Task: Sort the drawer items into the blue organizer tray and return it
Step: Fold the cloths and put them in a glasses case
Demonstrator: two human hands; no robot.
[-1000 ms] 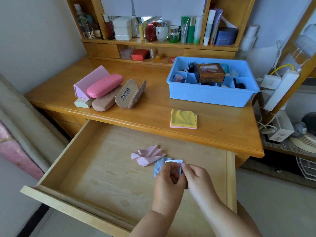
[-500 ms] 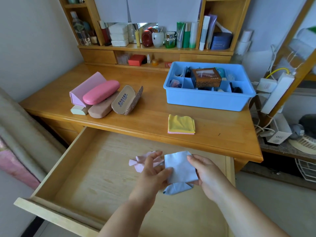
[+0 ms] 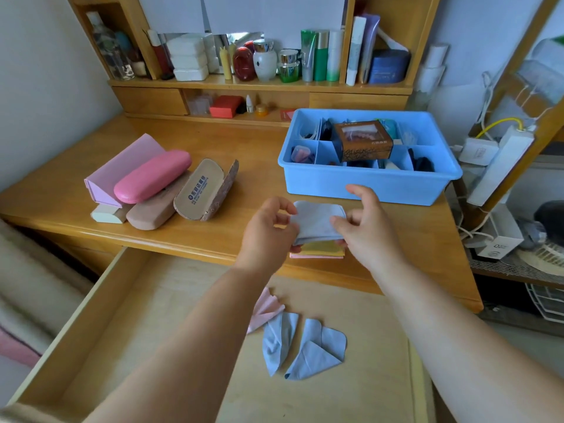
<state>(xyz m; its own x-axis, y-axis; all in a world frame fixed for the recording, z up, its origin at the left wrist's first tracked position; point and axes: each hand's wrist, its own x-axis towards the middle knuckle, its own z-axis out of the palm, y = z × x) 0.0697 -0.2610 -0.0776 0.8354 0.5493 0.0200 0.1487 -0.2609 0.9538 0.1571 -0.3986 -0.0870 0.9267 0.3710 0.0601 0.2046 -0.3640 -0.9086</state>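
Nearest the viewer, below the grip, an open wooden drawer point(image 3: 91, 346) still holds loose cleaning cloths: two blue cloths point(image 3: 305, 346) lying unfolded and a pink cloth point(image 3: 265, 306) partly hidden under the left forearm.

Above them, over the front of the desk point(image 3: 213, 236), both hands carry a folded pale blue cloth point(image 3: 317, 222). The left hand point(image 3: 268, 230) pinches its left edge with curled fingers; the right hand point(image 3: 366, 227) holds its right edge between thumb and lower fingers, with the index finger lifted free. The grip is narrow on both sides, closed on the cloth. Directly beneath the grip lies a small stack, a yellow cloth point(image 3: 323, 248) on a pink one.

Just beyond the grip stands the blue organizer tray point(image 3: 366, 184), divided into compartments and already holding small items and a brown box point(image 3: 361, 141). To the left of the grip sit several glasses cases point(image 3: 158, 181). Farthest back, a shelf point(image 3: 259, 83) carries bottles and jars.

Risks, as a judgement: the folded cloth could fall open if one side is released first, and setting it down off-centre could push the stack askew or off the desk edge into the drawer. The tray looks crowded, so the cloths may not fit flat.
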